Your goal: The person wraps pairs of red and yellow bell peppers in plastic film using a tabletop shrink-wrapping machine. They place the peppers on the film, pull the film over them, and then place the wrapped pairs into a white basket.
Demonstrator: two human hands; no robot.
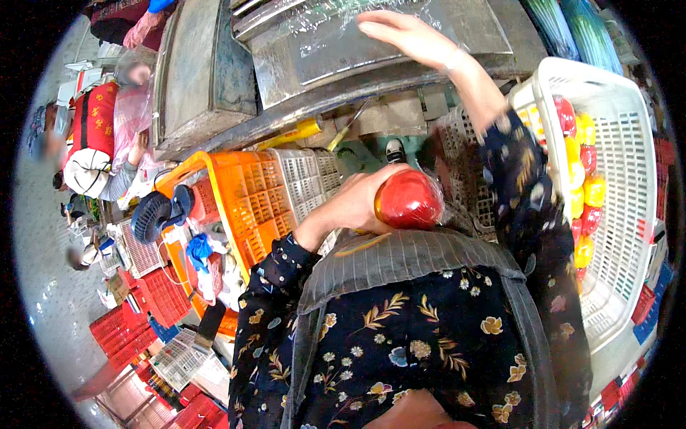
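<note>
My left hand [356,199] grips a bundle of bell peppers [410,201] wrapped in clear film, close in front of my apron. A glossy red pepper faces up, and a bit of yellow shows under it. My right hand [399,33] is stretched out above the metal worktop, fingers extended and nothing seen in them. Beneath it lies a flat dark plate [370,51] with shiny clear plastic film [321,27] around its far side. To my right, a white plastic crate [621,128] contains several film-wrapped bundles of red and yellow peppers [589,177].
An orange plastic crate [252,187] stands on my left, with a black fan [153,214] and cloths at it. A metal box [201,69] sits on the worktop. Bagged green onions [584,32] lie at upper right. Other people and red crates [126,327] are farther left.
</note>
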